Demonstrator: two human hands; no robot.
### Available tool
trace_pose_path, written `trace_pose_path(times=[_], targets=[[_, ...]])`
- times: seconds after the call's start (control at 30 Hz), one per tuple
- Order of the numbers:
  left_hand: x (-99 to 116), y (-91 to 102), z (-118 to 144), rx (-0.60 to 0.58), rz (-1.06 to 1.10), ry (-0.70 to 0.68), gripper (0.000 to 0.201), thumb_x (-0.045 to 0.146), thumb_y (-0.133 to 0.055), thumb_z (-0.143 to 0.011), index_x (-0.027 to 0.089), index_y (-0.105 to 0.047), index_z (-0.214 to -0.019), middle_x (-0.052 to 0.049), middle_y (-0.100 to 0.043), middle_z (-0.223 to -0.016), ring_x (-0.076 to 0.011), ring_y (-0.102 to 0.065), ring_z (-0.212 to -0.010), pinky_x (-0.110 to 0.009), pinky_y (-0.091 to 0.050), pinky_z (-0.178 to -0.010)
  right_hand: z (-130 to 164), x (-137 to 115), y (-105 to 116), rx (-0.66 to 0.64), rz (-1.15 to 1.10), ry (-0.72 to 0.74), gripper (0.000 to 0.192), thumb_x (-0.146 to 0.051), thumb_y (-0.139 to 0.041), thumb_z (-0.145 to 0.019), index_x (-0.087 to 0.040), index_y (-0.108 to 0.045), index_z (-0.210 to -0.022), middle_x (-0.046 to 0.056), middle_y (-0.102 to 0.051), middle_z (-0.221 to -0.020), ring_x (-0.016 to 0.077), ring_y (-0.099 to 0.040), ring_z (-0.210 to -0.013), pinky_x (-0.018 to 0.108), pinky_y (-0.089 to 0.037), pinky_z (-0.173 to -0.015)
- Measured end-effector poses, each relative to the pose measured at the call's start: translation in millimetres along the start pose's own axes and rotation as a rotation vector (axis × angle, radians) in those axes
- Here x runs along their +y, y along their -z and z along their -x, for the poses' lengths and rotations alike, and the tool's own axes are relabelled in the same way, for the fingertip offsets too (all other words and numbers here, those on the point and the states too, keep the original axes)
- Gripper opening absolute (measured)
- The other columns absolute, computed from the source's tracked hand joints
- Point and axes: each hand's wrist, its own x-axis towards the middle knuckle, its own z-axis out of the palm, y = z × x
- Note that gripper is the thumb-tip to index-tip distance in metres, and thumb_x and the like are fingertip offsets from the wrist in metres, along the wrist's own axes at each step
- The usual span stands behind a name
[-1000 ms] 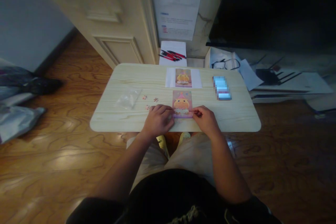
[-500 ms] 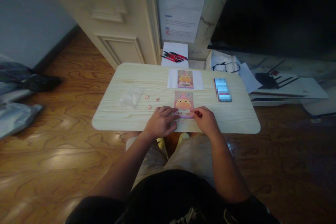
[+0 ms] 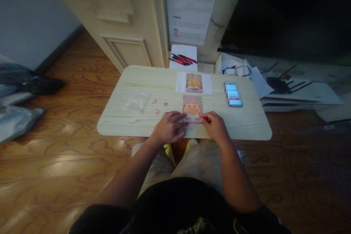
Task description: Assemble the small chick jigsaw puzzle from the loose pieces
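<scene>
We've got the jigsaw puzzle (image 3: 192,109) near the front edge of the surface (image 3: 246,124) — left hand (image 3: 169,128) flat on its lower corner, right hand (image 3: 214,125) pinching the other edge. Probably light, thin card that comes apart easily — best gripped by the edges.

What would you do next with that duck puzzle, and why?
Probably reach the left hand to a loose piece. Both hands rest at the puzzle's near edge, and three pieces lie apart on the table, left of it.
</scene>
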Motion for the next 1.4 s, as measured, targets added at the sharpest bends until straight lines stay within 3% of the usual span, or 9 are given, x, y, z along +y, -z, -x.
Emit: trace_pose_path(times=[0.17,0.5,0.67,0.77,0.87,0.93,1.1,1.4], targets=[[1,5.1,-1,0.041,0.068,0.012,0.042,0.029,-0.059,-0.088,0.028,-0.073,-0.128,-0.007,-0.067,-0.139,-0.0291,-0.059,-0.125,-0.05,-0.044,-0.108,3,-10,1,-0.007,-0.024,0.011,0.014,-0.018,-0.066,-0.094,-0.022,-0.076,-0.102,0.006,-0.072,-0.099,0.0205,-0.068,-0.09,0.034,-0.055,-0.083],[8,4.4,0,0.107,0.033,0.073,0.025,0.033,-0.06,-0.095,0.027,-0.077,-0.113,-0.006,-0.075,-0.115,-0.0239,-0.065,-0.106,-0.043,-0.047,-0.093,4,-42,-13,-0.149,-0.021,0.105,0.01,-0.015,-0.069,-0.091,-0.023,-0.075,-0.093,0.004,-0.071,-0.093,0.021,-0.067,-0.091,0.032,-0.054,-0.081],[8,8.2,10,0.152,0.032,0.088,0.022,0.033,-0.059,-0.096,0.026,-0.077,-0.107,-0.005,-0.076,-0.112,-0.0222,-0.066,-0.103,-0.042,-0.048,-0.092,-10,-53,-20,-0.126,-0.005,0.124,0.013,-0.014,-0.066,-0.093,-0.024,-0.075,-0.094,0.005,-0.073,-0.099,0.0213,-0.068,-0.094,0.033,-0.053,-0.083],[3,14.9,16,0.178,-0.051,0.182,0.022,0.034,-0.058,-0.097,0.025,-0.076,-0.105,-0.006,-0.076,-0.111,-0.0241,-0.065,-0.103,-0.043,-0.047,-0.093,-22,-62,-19,-0.103,-0.018,0.146,0.016,-0.014,-0.066,-0.092,-0.025,-0.075,-0.098,0.005,-0.074,-0.106,0.0212,-0.068,-0.099,0.033,-0.054,-0.087],[-12,24.1,14,0.224,-0.19,0.385,0.031,0.033,-0.058,-0.096,0.022,-0.072,-0.121,-0.01,-0.073,-0.121,-0.0304,-0.061,-0.113,-0.048,-0.046,-0.095,-28,-69,-14,-0.057,-0.017,0.15,0.015,-0.016,-0.066,-0.092,-0.025,-0.076,-0.099,0.004,-0.075,-0.105,0.0207,-0.068,-0.096,0.033,-0.054,-0.086],[-24,29.9,8,0.228,-0.257,0.483,0.037,0.032,-0.057,-0.096,0.021,-0.069,-0.129,-0.012,-0.07,-0.126,-0.0344,-0.058,-0.119,-0.051,-0.045,-0.094,-27,-68,-8,-0.034,-0.008,0.134,0.016,-0.017,-0.065,-0.092,-0.024,-0.077,-0.1,0.005,-0.074,-0.103,0.0202,-0.068,-0.09,0.033,-0.054,-0.082],[-45,36.9,-11,0.173,-0.303,0.545,0.032,0.036,-0.051,-0.099,0.023,-0.076,-0.114,-0.013,-0.071,-0.121,-0.037,-0.057,-0.115,-0.054,-0.044,-0.091,-13,-50,5,0.032,0.002,0.074,0.015,-0.019,-0.065,-0.091,-0.021,-0.077,-0.099,0.006,-0.072,-0.095,0.0198,-0.066,-0.08,0.032,-0.053,-0.074],[-45,38.5,-25,0.126,-0.192,0.582,0.021,0.034,-0.06,-0.092,0.023,-0.078,-0.094,-0.01,-0.077,-0.104,-0.0325,-0.066,-0.102,-0.048,-0.048,-0.087,-6,-23,17,0.103,0.005,0.003,0.013,-0.026,-0.065,-0.093,-0.022,-0.077,-0.095,0.006,-0.073,-0.094,0.0196,-0.065,-0.077,0.034,-0.053,-0.075]])
